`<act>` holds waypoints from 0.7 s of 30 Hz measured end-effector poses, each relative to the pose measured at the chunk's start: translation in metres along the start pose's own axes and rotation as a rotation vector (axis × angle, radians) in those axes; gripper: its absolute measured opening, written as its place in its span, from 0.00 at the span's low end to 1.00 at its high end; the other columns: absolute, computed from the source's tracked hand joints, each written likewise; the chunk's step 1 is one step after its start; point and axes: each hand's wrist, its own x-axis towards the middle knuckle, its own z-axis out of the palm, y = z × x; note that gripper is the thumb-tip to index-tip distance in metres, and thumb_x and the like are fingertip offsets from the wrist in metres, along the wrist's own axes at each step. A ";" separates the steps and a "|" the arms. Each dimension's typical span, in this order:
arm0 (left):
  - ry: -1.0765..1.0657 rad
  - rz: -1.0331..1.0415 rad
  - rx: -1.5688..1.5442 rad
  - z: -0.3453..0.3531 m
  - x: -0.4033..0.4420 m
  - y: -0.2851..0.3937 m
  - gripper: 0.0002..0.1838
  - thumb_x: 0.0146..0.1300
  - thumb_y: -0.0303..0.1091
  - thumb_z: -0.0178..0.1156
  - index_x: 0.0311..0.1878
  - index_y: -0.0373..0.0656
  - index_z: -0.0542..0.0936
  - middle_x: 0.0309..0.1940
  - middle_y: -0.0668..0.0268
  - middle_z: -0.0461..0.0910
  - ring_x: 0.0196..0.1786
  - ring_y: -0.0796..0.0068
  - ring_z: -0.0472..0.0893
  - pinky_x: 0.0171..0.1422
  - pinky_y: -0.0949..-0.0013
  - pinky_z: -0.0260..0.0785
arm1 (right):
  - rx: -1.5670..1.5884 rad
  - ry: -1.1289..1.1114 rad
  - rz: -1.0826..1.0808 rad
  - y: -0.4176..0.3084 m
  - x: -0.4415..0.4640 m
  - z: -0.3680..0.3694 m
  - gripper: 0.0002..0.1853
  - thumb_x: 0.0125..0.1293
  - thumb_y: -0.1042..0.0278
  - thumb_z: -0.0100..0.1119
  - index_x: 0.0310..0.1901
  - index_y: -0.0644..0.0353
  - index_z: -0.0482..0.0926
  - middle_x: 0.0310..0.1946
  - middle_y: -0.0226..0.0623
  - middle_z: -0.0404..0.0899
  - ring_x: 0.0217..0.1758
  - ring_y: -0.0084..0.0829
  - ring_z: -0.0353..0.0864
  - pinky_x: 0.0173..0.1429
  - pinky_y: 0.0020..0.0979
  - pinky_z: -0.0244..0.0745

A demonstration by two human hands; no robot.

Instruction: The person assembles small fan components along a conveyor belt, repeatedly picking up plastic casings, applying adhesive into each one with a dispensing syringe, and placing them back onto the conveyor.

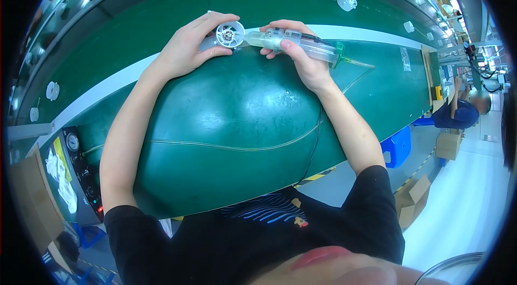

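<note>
My left hand (186, 45) is closed around a small white round fan housing (230, 34), with its open face and metal centre turned toward me. My right hand (306, 63) grips a clear dispensing syringe (318, 51) lying nearly level. A green cap (339, 54) closes the syringe's right end, and a thin clear hose (360, 63) leads off it. The syringe's pale tip end points left, close against the right side of the housing. Whether the tip touches the housing I cannot tell. Both hands are above the far edge of the green table (226, 96).
Beyond a white rail runs a green belt (161, 0) carrying several white parts, one white housing (347, 1) at upper right. A control box with a gauge (75, 172) stands at left; a long hose (231, 149) crosses the table. A seated co-worker (458, 113) is at far right.
</note>
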 end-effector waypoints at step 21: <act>0.046 0.032 0.032 0.002 0.000 0.000 0.32 0.61 0.39 0.74 0.69 0.51 0.76 0.58 0.61 0.81 0.59 0.57 0.83 0.65 0.60 0.78 | 0.005 0.033 -0.005 0.001 0.000 -0.002 0.20 0.77 0.65 0.56 0.65 0.65 0.71 0.60 0.55 0.80 0.50 0.38 0.87 0.56 0.37 0.81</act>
